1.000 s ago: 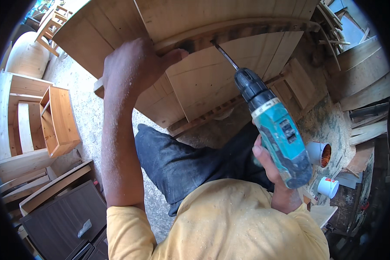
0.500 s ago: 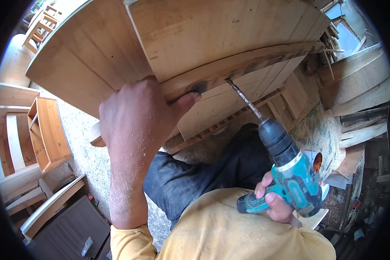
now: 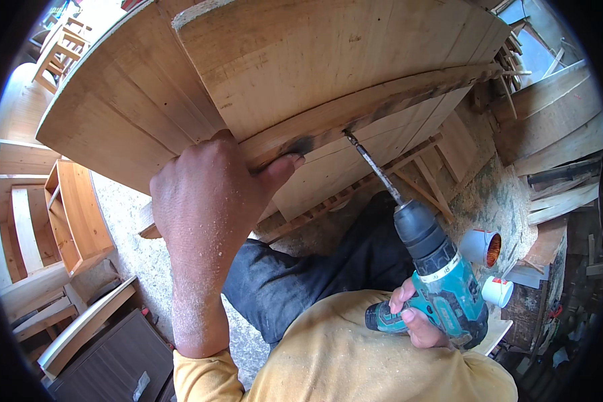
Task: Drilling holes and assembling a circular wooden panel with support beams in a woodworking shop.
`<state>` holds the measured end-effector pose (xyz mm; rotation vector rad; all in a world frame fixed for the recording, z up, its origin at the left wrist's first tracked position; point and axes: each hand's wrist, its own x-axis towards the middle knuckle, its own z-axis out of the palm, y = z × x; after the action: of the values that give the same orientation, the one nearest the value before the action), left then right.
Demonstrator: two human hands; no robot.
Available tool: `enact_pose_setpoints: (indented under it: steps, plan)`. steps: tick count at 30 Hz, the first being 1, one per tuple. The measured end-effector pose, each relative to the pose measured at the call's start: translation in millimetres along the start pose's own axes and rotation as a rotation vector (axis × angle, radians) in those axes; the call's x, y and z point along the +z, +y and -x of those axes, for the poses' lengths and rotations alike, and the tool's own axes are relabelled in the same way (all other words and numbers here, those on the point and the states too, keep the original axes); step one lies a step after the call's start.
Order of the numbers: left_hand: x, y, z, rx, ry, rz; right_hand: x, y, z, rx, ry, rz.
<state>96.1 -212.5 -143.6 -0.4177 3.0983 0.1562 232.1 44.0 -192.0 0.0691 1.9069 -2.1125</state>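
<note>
The shirt [image 3: 362,345] is dull yellow, creased and flecked; its left sleeve [image 3: 204,375] stops near the elbow. Trousers [image 3: 285,275] are dark blue, wrinkled. Pale dust [image 3: 197,318] speckles the left hand [image 3: 204,191] and forearm [image 3: 199,295].

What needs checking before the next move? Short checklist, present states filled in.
1. Left hand on the curved wooden rail: ok.
2. Right hand holding the drill: ok.
3. Bit tip at the rail: ok.
4. Left thumb apart from the bit: ok.
5. Bit square to the rail: cannot tell from this angle.
6. Bit stopped: cannot tell.
</note>
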Motion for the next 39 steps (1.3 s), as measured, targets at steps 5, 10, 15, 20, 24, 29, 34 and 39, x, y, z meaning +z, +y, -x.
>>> enact_pose_setpoints:
  steps: [5,10,15,20,24,29,34,39]
  plan:
    - [2.1,-1.4,-2.5,0.016,0.028,-0.01,-3.8,6.0,0.5,-0.03,0.013,0.042]
    - [-5.8,-6.3,2.0,0.036,-0.021,-0.049,-8.5,-2.8,24.4,0.036,0.126,0.126]
    - [2.1,-9.6,-2.3,0.087,-0.123,0.11,-16.8,12.4,13.0,-0.069,0.064,0.189]
    - [6.8,-14.2,21.8,0.255,0.325,0.128,-20.3,14.2,15.0,-0.209,-0.004,0.293]
    - [15.1,-0.6,18.0,0.744,0.607,0.11,-23.2,16.1,13.2,-0.24,-0.029,0.382]
    - [39.1,15.4,-15.4,0.916,0.39,0.091,-26.0,16.9,14.0,-0.25,-0.039,0.488]
    - [51.5,23.1,-27.8,0.968,0.424,0.191,-25.8,14.0,16.4,-0.213,0.029,0.577]
    - [37.6,30.0,-29.0,0.919,0.493,0.21,-32.6,1.4,7.2,-0.363,-0.024,0.742]
